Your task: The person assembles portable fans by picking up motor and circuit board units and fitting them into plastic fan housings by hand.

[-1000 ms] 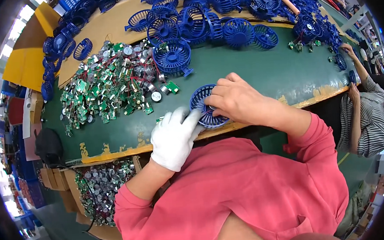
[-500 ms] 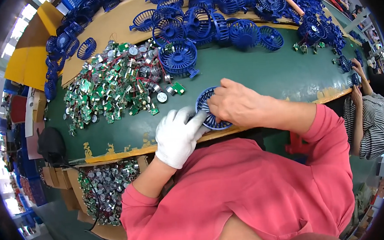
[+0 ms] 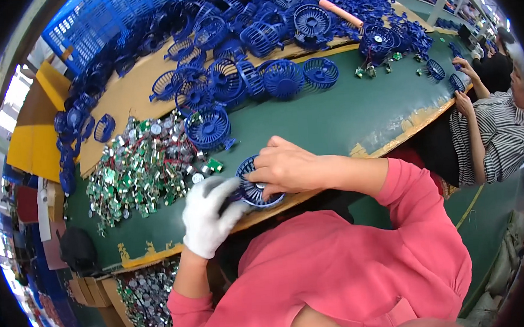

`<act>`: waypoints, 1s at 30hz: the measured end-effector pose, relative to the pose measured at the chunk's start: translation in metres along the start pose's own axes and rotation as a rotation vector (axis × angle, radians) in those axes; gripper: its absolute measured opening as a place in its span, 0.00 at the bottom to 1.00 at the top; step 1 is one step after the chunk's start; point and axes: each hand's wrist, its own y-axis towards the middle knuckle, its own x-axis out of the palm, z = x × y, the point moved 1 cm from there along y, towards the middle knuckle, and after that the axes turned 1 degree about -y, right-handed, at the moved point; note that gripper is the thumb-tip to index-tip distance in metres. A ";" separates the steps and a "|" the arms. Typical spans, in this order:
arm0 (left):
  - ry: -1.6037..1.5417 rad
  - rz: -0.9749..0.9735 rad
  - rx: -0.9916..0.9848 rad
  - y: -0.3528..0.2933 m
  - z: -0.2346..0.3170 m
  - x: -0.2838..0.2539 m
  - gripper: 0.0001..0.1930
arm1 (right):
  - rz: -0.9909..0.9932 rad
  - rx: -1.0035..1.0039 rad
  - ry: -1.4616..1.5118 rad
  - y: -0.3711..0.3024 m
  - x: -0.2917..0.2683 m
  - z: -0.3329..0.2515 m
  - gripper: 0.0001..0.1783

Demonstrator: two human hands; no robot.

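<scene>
"As the right hand (image 3: pixel 286 167) bends over a blue shell (image 3: pixel 253 194), where exactly is that shell?"

"At the near edge of the tabletop (image 3: pixel 331 120), between the two hands, its open side up."

"And the right grip?"

"Bare, with the fingers curled down into the shell. They hide what lies under them, so I can't tell whether they pinch anything."

"What about the left hand (image 3: pixel 208 218)?"

"It wears a white glove. That grip is partly open, thumb and fingers parted at the left side of the shell. Whether it clasps the rim, I can't tell."

"What's around them?"

"To the left and a little farther off, a pile of motors (image 3: pixel 139 171) with green boards and red wires. One loose shell (image 3: pixel 207 128) stands at the pile's right side. Beyond, many more shells (image 3: pixel 226 76) are heaped on and around cardboard (image 3: pixel 131 90), with a pink rod (image 3: pixel 341 13) lying among the far ones."

"Anything nearer?"

"Below the tabletop on the near left, a box holds more motors (image 3: pixel 153 302)."

"And on the right?"

"A co-worker (image 3: pixel 500 131) in a striped top, both hands by a small blue shell (image 3: pixel 456 82) at the tabletop's edge."
</scene>
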 end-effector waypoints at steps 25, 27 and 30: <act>0.283 0.126 -0.008 0.052 -0.056 -0.028 0.09 | 0.199 0.567 -0.337 -0.099 -0.026 0.048 0.17; -0.225 0.228 -0.333 0.073 -0.055 -0.042 0.12 | 0.256 0.482 -0.257 -0.095 -0.034 0.039 0.18; -0.628 0.543 -0.320 0.101 -0.059 -0.063 0.16 | 0.299 0.318 -0.123 -0.080 -0.043 0.025 0.20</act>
